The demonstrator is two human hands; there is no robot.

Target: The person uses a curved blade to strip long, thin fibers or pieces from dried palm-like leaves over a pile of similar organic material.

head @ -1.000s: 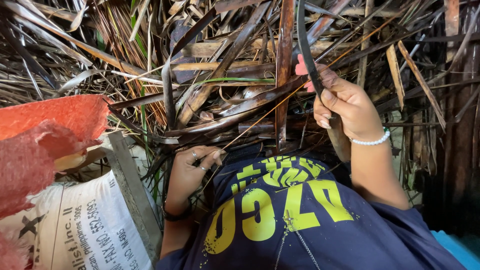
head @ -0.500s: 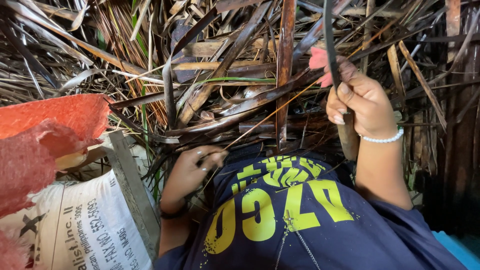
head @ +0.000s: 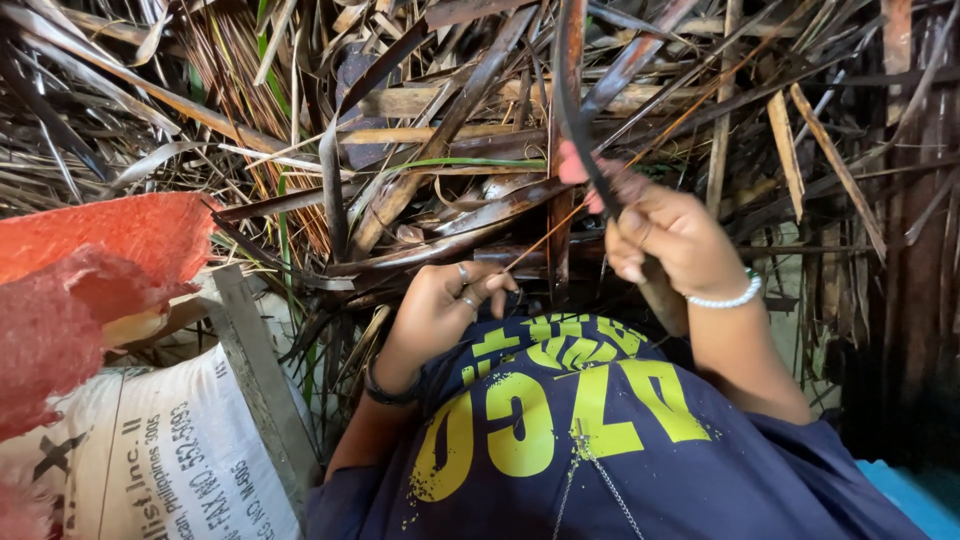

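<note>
Stripping a long leaf looks like the step in hand: the right hand is clenched around a knife with a thin dark curved blade that rises above the knuckles, its wooden handle poking out below the palm. The left hand, wearing rings and a dark wristband, is pinched shut on the near end of a thin orange-brown midrib, which runs as a taut line from those fingertips up and across to the blade, where it meets the right grip. A small pink piece sits just beside the blade at the top of the right grip; what it is cannot be told.

By my judgement, the next move calls for keeping the strand tight between the two grips while the blade runs along it, edge turned away from the left fingers.

That midrib looks stiff, slender and straight, bare where it shows. Beyond both grips lies a heap of dry brown leaves, flat, curled and crossing each other. Left of the left grip stand an orange woven sack, a white printed sack and a grey board. Nearest the camera is a dark blue shirt.
</note>
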